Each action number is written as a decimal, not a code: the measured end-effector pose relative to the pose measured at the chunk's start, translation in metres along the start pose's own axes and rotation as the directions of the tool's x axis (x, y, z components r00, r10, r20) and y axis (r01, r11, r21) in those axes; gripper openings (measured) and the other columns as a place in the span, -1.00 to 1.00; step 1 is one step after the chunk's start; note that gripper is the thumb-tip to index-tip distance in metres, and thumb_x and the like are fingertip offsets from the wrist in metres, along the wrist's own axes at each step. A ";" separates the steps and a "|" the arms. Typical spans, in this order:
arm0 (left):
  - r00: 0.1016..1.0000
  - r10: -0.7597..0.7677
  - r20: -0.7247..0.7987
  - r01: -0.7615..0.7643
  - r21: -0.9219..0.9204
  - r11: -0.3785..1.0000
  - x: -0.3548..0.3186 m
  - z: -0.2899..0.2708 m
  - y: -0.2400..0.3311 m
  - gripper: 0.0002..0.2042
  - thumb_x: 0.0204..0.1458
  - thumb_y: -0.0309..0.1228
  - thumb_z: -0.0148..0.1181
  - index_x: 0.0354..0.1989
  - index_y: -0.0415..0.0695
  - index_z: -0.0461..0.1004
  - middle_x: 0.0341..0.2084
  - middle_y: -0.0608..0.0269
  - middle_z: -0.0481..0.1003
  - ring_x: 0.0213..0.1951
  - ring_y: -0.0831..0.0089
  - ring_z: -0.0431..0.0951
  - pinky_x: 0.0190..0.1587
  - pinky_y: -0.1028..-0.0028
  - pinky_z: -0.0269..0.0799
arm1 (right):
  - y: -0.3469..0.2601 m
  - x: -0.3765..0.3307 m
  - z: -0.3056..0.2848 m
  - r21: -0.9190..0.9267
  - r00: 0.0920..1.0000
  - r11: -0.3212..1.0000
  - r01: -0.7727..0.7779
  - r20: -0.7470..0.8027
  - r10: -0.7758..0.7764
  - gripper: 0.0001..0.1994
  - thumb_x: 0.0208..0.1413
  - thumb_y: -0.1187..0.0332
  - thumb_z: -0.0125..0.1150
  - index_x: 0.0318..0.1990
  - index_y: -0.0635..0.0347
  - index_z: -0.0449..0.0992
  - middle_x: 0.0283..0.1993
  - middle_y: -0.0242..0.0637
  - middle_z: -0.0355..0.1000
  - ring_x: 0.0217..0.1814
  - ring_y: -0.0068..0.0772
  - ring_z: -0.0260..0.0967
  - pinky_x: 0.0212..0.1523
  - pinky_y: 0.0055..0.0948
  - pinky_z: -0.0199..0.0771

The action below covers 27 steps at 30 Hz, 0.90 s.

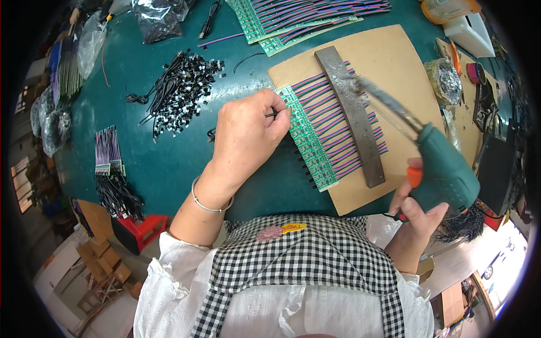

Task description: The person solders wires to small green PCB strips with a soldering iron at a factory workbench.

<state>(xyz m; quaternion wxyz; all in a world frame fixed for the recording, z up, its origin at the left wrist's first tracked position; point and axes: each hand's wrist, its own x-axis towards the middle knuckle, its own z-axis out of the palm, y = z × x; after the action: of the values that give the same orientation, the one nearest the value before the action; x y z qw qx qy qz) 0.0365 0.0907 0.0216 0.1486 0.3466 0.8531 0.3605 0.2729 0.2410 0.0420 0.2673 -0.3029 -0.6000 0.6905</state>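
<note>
My left hand (245, 127) is closed in a pinch at the upper left edge of a green circuit board panel (309, 141); a small black part (271, 114) shows between its fingers. My right hand (420, 217) grips a green soldering gun (448, 169) by its handle. The gun's metal tip points up and left over a dark metal bar (356, 127), slightly blurred. This bar lies across the striped pink, black and blue wires (345, 163) running from the panel. Several black connectors (304, 163) stick out along the panel's left edge.
Under the panel lies a brown cardboard sheet (403, 84) on the green table (169, 194). Left of it is a heap of black connectors (183, 96). More wired boards (304, 19) are stacked at the back. A solder spool (476, 73) and crumpled foil (445, 79) sit at right.
</note>
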 end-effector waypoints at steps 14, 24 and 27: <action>0.994 0.087 -0.062 -0.087 -0.001 0.996 -0.012 -0.009 -0.006 -0.93 -0.12 -0.56 0.25 -0.45 -0.28 0.51 -0.73 0.25 0.43 -0.71 0.63 0.32 -0.63 0.59 0.24 | -0.005 0.026 -0.034 -0.106 0.917 0.952 0.286 -0.257 -0.304 -0.48 0.06 0.45 0.11 0.12 0.60 0.14 -0.57 -0.25 0.28 -0.62 -0.53 0.24 -0.58 -0.62 0.28; 0.959 -0.184 -0.217 0.169 -0.086 0.982 -0.040 -0.082 -0.046 -0.92 -0.09 -0.53 0.21 -0.40 -0.23 0.56 -0.49 0.18 0.57 -0.48 0.48 0.57 -0.41 0.51 0.45 | -0.020 0.004 -0.042 -0.291 0.955 0.916 0.277 -0.022 -0.296 -0.39 -0.02 0.39 0.24 0.14 0.56 0.16 -0.50 -0.25 0.33 -0.63 -0.56 0.23 -0.57 -0.65 0.25; 0.853 -0.200 -0.482 0.293 0.124 0.948 -0.025 -0.106 -0.081 -0.91 -0.10 -0.48 0.22 -0.42 -0.20 0.56 -0.51 0.16 0.56 -0.45 0.28 0.54 -0.33 0.41 0.44 | -0.020 0.002 -0.032 -0.389 0.951 0.877 0.283 -0.003 -0.308 -0.40 -0.08 0.39 0.29 0.11 0.51 0.23 -0.34 -0.18 0.39 -0.60 -0.59 0.24 -0.57 -0.67 0.26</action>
<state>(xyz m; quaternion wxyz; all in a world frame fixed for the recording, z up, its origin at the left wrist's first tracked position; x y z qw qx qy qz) -0.0380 -0.0210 0.0372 -0.0487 0.1504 0.9319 0.3264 0.2958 0.2665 0.0585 0.3243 -0.2764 -0.7535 0.5006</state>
